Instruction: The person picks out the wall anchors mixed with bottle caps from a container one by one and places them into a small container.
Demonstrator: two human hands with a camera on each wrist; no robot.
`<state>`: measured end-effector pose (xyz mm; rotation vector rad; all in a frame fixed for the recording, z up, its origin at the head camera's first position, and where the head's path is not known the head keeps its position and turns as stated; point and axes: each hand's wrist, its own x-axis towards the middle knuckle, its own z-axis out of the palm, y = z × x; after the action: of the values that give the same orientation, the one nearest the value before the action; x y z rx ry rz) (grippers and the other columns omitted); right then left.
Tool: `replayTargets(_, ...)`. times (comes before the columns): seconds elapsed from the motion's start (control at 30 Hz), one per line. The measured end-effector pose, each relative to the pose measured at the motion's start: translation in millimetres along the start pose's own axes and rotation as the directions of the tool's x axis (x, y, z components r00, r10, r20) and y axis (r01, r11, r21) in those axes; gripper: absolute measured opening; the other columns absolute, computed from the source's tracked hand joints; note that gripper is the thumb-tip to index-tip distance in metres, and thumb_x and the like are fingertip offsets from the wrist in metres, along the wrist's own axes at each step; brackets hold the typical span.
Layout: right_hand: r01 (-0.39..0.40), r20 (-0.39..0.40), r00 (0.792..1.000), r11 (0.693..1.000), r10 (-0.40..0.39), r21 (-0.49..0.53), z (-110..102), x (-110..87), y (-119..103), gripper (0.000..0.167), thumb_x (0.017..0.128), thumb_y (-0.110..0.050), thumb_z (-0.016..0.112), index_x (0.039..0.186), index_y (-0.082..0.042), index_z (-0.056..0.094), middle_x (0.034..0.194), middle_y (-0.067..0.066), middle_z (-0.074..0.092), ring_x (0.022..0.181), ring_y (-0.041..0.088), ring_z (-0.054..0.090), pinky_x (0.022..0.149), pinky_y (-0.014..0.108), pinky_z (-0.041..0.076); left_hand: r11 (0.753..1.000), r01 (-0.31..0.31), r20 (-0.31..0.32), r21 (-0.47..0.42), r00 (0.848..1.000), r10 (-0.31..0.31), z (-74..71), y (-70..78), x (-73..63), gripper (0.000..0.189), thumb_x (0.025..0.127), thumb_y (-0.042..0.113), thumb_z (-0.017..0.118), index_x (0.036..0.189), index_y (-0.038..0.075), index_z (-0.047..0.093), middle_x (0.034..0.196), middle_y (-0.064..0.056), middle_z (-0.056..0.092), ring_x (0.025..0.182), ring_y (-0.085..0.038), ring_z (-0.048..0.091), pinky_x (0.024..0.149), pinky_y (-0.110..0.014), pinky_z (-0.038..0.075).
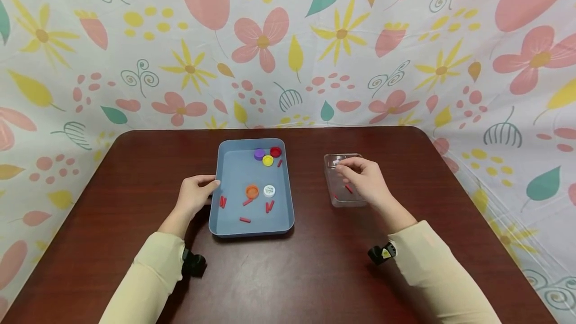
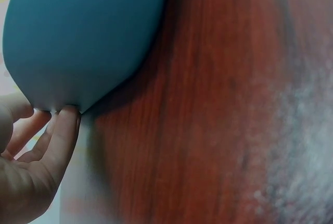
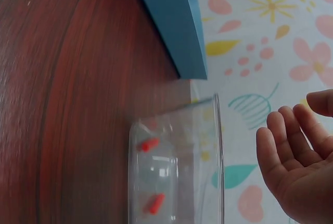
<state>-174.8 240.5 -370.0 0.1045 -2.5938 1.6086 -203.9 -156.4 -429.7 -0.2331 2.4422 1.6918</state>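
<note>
Your dark wood table meets a floral cloth.
Head: your left hand grips the blue tray; your right hand hovers over the clear box, right of the tray. Left wrist: glare whitens your wood. Right wrist: your fingers curve loosely, thumb apart.

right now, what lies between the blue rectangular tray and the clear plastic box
Only bare, glossy reddish-brown tabletop separates the blue tray from the clear box, as the head view shows.
</note>
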Motion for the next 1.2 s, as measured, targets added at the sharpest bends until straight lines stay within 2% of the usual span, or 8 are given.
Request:
replayTargets(0.13,-0.003,0.027,1.0,1.0,0.003,0.002,9.2,2.3,-3.4,0.027,0.09,-0.021,0.065,0.105,0.002,0.068,0.094,0.015,0.07,0.069,0.011,0.066,0.058,0.027,0.056,1.0,-0.003,-0.004,0.001,1.0,0.003,0.5,0.1,0.3,0.041,0.094,0.019,0.059,0.128,-0.003,0.057,0.13,-0.025,0.054,0.092,-0.022,0.068,0.073,-0.035,0.06)
replayTargets(0.3,0.037,0.075,0.996,0.998,-0.04,0.048,20.7,4.3,-7.7,0.027,0.092,-0.018,0.063,0.106,0.004,0.067,0.102,0.02,0.068,0.08,0.018,0.069,0.07,0.034,0.059,1.0,-0.002,-0.001,0.0,1.0,0.002,0.5,-1.1,1.1,0.041,0.094,0.019,0.059,0.128,-0.003,0.056,0.131,-0.025,0.053,0.094,-0.022,0.067,0.074,-0.035,0.06)
replayTargets(0.5,0.057,0.11,0.992,0.994,-0.067,0.09,34.4,5.6,-13.3,0.024,0.092,-0.016,0.062,0.105,0.004,0.067,0.1,0.024,0.067,0.082,0.019,0.068,0.074,0.033,0.059,1.0,0.002,-0.002,0.007,1.0,-0.002,0.6,-1.0,1.2,0.041,0.094,0.019,0.058,0.128,-0.002,0.057,0.131,-0.025,0.053,0.098,-0.026,0.066,0.074,-0.036,0.06)
replayTargets(0.7,0.015,0.136,0.99,0.992,-0.032,0.123,49.8,6.9,-17.4,0.022,0.092,-0.014,0.062,0.105,0.003,0.067,0.1,0.022,0.067,0.084,0.02,0.068,0.075,0.033,0.059,1.0,0.002,-0.003,0.004,1.0,-0.002,0.6,-0.9,0.8,0.041,0.094,0.019,0.058,0.129,-0.002,0.056,0.131,-0.025,0.053,0.099,-0.028,0.066,0.074,-0.036,0.06)
replayTargets(0.93,0.026,0.171,0.984,0.99,-0.05,0.136,66.5,7.8,-20.2,0.019,0.09,-0.013,0.064,0.103,0.001,0.068,0.099,0.022,0.069,0.089,0.033,0.067,0.079,0.048,0.057,1.0,-0.002,-0.002,0.009,1.0,0.002,0.4,-1.5,0.1,0.041,0.094,0.019,0.058,0.129,-0.002,0.056,0.131,-0.025,0.053,0.099,-0.028,0.066,0.075,-0.036,0.06)
replayTargets(1.2,0.042,0.212,0.974,0.984,-0.079,0.172,83.2,7.5,-25.5,0.025,0.089,-0.011,0.064,0.105,0.008,0.066,0.097,0.026,0.067,0.089,0.043,0.064,0.079,0.052,0.056,1.0,0.001,0.003,0.014,1.0,-0.001,-0.3,-0.5,0.0,0.041,0.095,0.019,0.057,0.13,-0.001,0.055,0.133,-0.024,0.052,0.103,-0.031,0.064,0.075,-0.036,0.06)
